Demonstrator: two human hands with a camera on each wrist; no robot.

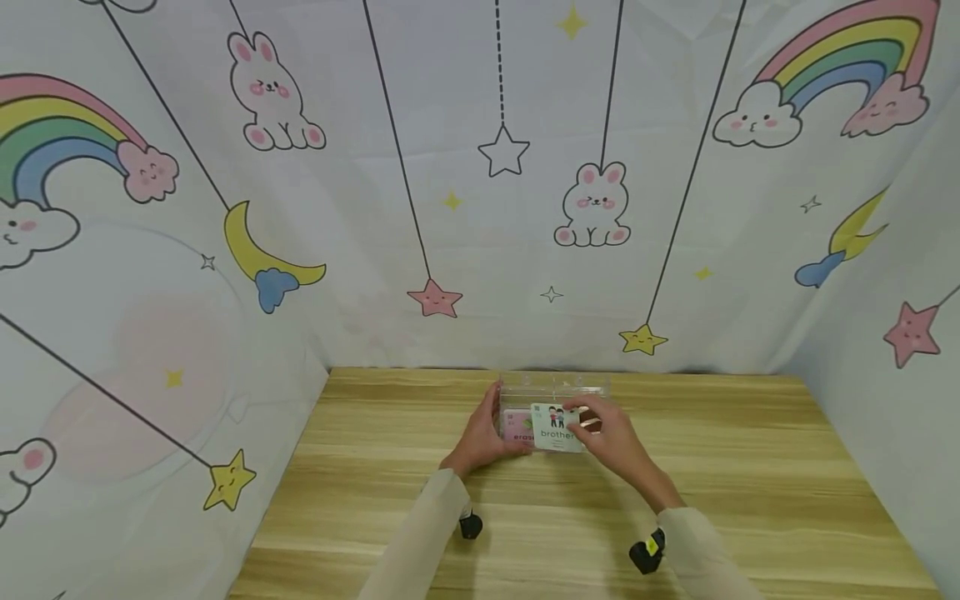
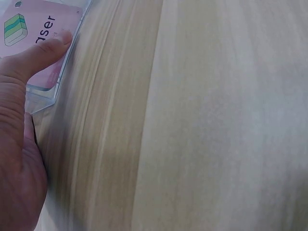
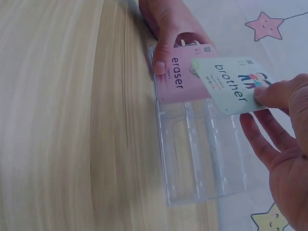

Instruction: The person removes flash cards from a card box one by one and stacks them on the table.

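Near the back of the table stands a clear plastic card rack point(image 3: 180, 159) with stepped ledges. My left hand point(image 1: 480, 437) grips its left end, the thumb lying over the front edge and onto a pink flash card point(image 2: 55, 19) that reads "eraser". That pink card sits at the left of the rack. With thumb and fingers my right hand point(image 1: 611, 437) pinches a pale green flash card point(image 3: 224, 84) reading "brother", with two figures drawn on it. The green card is tilted in front of the rack and overlaps the right part of the pink card.
A wood-grain table point(image 1: 375, 500) stretches around the rack. Behind it and at both sides hangs white cloth point(image 1: 555, 333) printed with rabbits, stars and rainbows. Each wrist wears a small black camera, the left one point(image 1: 471, 526) and the right one point(image 1: 647, 553).
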